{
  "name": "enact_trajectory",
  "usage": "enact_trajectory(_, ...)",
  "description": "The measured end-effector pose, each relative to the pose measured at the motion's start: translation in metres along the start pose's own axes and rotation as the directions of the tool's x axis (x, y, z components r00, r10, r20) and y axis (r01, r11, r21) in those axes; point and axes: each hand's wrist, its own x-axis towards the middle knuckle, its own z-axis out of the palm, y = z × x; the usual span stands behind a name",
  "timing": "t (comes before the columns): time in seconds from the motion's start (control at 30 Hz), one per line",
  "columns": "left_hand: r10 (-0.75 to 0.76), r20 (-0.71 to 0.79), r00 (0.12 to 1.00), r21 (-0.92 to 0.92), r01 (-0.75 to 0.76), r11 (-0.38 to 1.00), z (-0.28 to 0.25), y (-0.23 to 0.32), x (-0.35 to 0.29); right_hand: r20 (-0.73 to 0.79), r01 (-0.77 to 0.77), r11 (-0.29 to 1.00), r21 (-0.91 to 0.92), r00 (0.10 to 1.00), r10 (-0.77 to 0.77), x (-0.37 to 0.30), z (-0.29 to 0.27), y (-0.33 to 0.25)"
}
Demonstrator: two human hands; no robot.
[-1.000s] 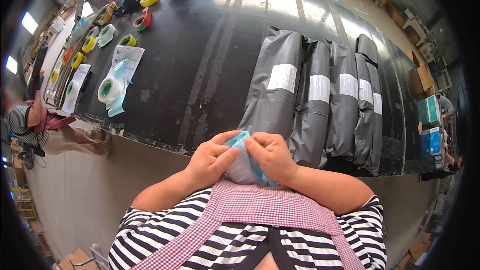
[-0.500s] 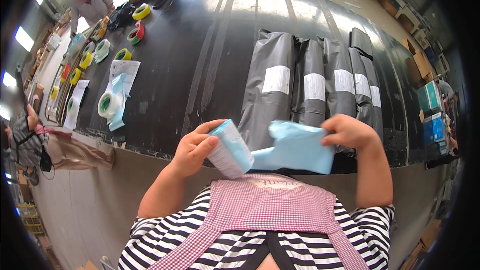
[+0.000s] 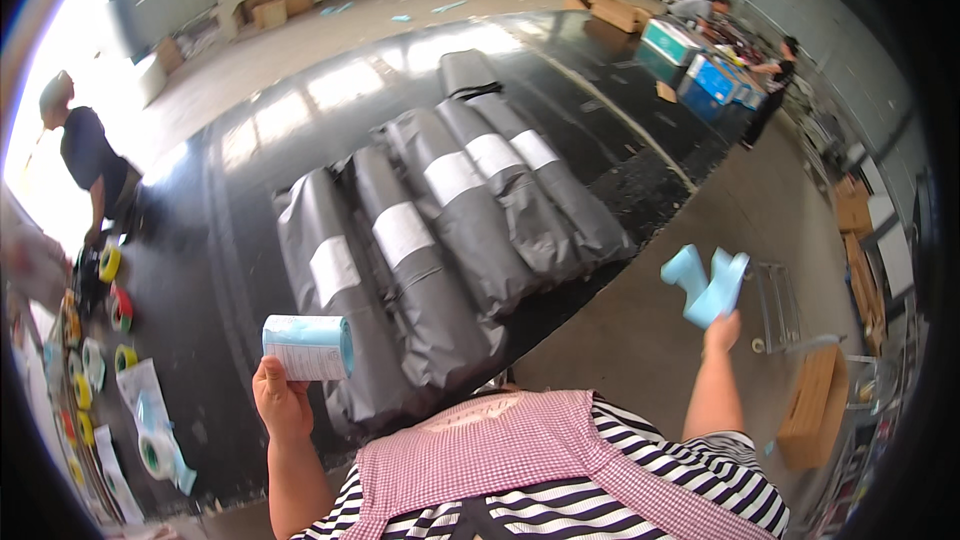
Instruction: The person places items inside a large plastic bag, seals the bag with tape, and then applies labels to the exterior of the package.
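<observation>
My left hand (image 3: 283,400) grips a roll of printed white labels on light blue backing (image 3: 305,355), over the table's front edge by the nearest package. Out to the right, beyond the table edge, my right hand (image 3: 721,332) is closed on a loose, curling light blue strip (image 3: 708,298), which looks like label backing. The strip hangs apart from the roll. Between my hands lie several long packages in grey plastic (image 3: 430,290), side by side on the black table (image 3: 240,210). Each bears a white label (image 3: 403,233) across its middle.
Tape rolls (image 3: 121,307) and paper sheets line the table's left side. One person (image 3: 95,155) stands at the far left, others work by blue boxes (image 3: 715,80) at the far right. A metal cart (image 3: 775,305) and a cardboard box (image 3: 812,405) stand on the right floor.
My view has swung to the right. The blue strip, which hung by the roll, is now well apart from it in my right hand, over the floor. The roll stays in my left hand.
</observation>
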Motion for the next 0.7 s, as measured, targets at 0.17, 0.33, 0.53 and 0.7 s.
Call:
enact_trajectory(0.17,-0.139,0.194,0.971,-0.076,0.156,0.985,0.113,-0.026,0.064,0.812,-0.363,0.816,-0.45,0.214,0.543,-0.128,0.061,0.152)
enact_trajectory(0.33,-0.292,0.409,0.865,0.126,0.263,0.957,0.306,-0.075,0.13,0.781,-0.128,0.896,-0.425,0.448,0.435,-0.106,0.097,0.147)
enact_trajectory(0.53,0.062,0.743,0.666,0.635,-0.732,0.248,0.519,-0.234,0.242,0.369,-0.221,0.975,0.01,0.907,0.202,0.011,0.163,0.133)
enact_trajectory(0.7,-0.082,0.687,0.722,0.726,-0.687,0.025,0.581,-0.336,0.301,0.447,-0.464,-0.072,0.883,0.783,0.432,0.134,0.218,0.065)
